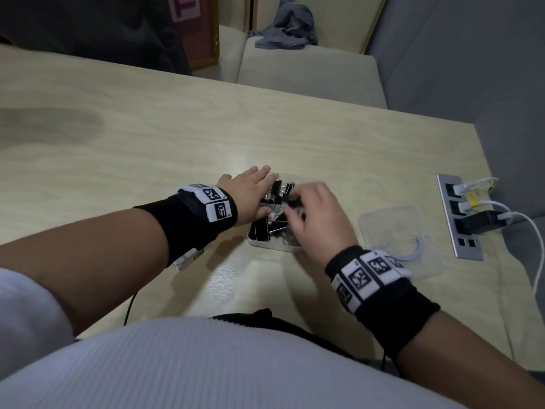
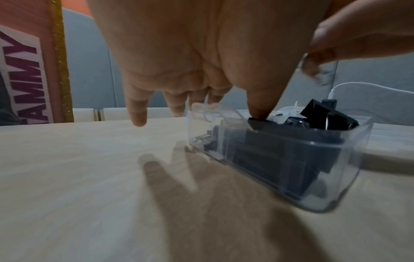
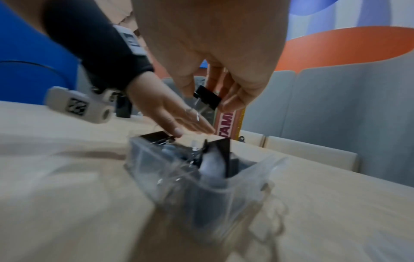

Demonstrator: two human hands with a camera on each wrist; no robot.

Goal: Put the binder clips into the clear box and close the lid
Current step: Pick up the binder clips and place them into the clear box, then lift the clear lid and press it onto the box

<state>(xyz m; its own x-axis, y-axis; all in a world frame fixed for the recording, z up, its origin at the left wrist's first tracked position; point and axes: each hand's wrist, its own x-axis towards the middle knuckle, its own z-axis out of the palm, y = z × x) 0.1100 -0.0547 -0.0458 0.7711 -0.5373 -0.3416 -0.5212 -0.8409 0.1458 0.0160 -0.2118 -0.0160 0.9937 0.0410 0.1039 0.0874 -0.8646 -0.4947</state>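
Note:
The clear box (image 1: 259, 242) stands on the table in front of me, with no lid on it and several black binder clips (image 1: 261, 230) piled inside. My left hand (image 1: 253, 187) lies over the box's left side with straight fingers. Its thumb (image 2: 260, 109) presses on a clip in the clear box (image 2: 291, 168). My right hand (image 1: 306, 208) hovers over the box's right side. In the right wrist view it pinches one black binder clip (image 3: 207, 99) between thumb and fingers above the box (image 3: 174, 177). The clear lid (image 1: 395, 237) lies flat on the table, right of the box.
A metal socket panel (image 1: 460, 216) with plugged chargers and white cables (image 1: 530, 231) is set into the table at the right edge. A grey cloth (image 1: 286, 25) lies on the beige seat beyond the table. A black cable (image 1: 129, 308) hangs at the near edge.

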